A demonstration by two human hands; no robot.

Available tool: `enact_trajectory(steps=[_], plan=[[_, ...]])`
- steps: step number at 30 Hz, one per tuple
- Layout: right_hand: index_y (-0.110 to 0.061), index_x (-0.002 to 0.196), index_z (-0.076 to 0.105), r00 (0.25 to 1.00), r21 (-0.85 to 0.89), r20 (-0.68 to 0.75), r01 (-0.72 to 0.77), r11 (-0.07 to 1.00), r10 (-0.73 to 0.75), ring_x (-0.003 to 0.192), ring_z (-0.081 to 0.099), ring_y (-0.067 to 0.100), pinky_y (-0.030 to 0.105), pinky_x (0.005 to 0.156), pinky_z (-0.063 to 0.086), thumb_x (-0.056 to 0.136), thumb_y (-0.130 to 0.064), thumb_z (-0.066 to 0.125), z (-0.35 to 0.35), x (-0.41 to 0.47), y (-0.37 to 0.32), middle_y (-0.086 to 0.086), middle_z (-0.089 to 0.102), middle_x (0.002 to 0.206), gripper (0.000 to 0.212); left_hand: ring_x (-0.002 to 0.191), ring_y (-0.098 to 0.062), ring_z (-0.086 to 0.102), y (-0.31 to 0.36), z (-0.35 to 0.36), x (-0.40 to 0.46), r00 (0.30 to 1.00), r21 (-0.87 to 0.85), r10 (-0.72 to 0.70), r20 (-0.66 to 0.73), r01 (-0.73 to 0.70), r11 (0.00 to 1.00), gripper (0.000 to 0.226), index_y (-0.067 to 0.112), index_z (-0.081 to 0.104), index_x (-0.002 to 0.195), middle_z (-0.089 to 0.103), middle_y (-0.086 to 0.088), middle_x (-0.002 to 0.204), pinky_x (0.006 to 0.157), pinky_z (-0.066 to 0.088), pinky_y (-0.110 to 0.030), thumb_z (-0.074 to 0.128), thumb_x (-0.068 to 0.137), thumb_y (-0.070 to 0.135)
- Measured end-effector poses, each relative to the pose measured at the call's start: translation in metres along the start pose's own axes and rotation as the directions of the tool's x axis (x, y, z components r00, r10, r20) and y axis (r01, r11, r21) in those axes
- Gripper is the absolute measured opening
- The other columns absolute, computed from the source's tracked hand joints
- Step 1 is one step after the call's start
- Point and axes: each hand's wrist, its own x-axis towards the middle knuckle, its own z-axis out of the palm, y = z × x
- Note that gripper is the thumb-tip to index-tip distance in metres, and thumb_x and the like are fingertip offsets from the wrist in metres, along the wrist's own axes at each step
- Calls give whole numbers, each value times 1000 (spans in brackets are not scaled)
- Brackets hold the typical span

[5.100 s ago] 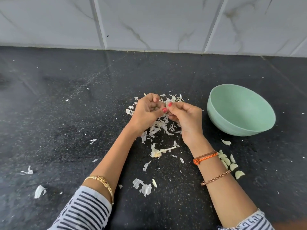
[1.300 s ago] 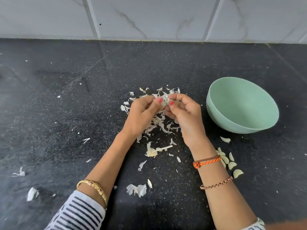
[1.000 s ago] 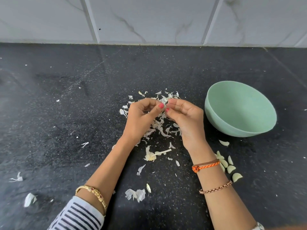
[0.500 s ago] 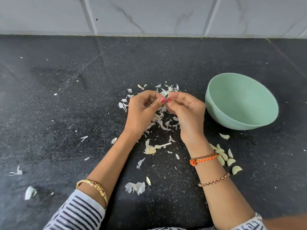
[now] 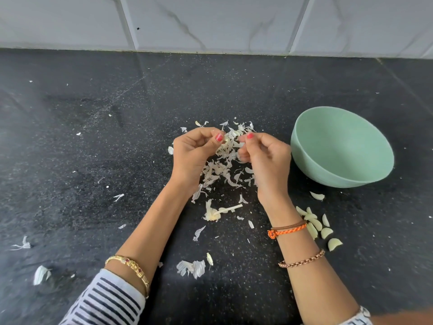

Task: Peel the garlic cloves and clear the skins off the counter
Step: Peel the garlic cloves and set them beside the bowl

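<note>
Peeling is the step in hand, judged from how things lie. Far left on the black speckled bench lie a few stray skins, well apart from the work. Toward the middle, the left hand has its fingers curled and pinches a garlic clove between thumb and fingertip, above the heap of skins. Just beside it the right hand, fingers likewise curled, pinches what looks like a strip of skin at its thumb tip; whether that strip is free of the clove I cannot tell. Nearer the person a bare garlic stem lies on the bench, with more loose skin below it.

Right of the wrist, the peeled cloves lie in a small cluster on the bench, near the green bowl, which looks empty.

The next move probably calls for dropping the strip onto the heap and turning the clove to find any skin left. Sweeping is not yet begun, and the thin flakes are scattered widely, so gathering them will likely take several passes.

Behind the bench runs a wall of pale marbled tiles.
</note>
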Motion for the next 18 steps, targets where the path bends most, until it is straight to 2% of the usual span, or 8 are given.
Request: enact_trajectory(steps=[4,7,10,14,18], plan=[[-17,91,71,979,-164,81,199,966,-187,72,64,-1,13,67,51,86,-5,63,2,1,2,-12,67,77,15,53,5,52,1,-2,0,1000,5,-6,-26,6,1000,13,5,61,81,62,13,54,58,42,-10,57,85,-6],[-8,94,73,959,-251,87,285,925,-271,74,66,7,21,68,54,84,-8,63,6,-1,8,-6,70,83,14,58,4,56,1,-1,0,1000,28,3,-15,-3,1000,14,7,62,79,65,13,61,61,44,-11,58,83,-6],[-8,90,73,953,-259,68,301,918,-294,71,64,12,30,66,54,84,-12,60,8,-2,13,-3,70,80,15,58,4,55,1,-1,0,1000,41,4,-26,-3,999,15,8,62,77,65,14,61,60,44,-11,59,82,-6],[-8,82,71,960,-250,49,278,927,-275,64,59,11,31,60,51,80,-14,59,10,-2,14,-5,66,73,13,56,4,54,3,1,-2,1000,51,14,-16,-14,999,17,9,63,77,65,14,59,58,43,-10,60,81,-7],[-8,74,70,958,-239,27,283,929,-285,59,57,18,33,56,49,76,-14,60,9,0,14,-3,64,66,12,54,4,51,4,3,-3,1000,47,-21,0,21,999,13,8,65,76,63,14,58,55,40,-10,61,81,-3]])
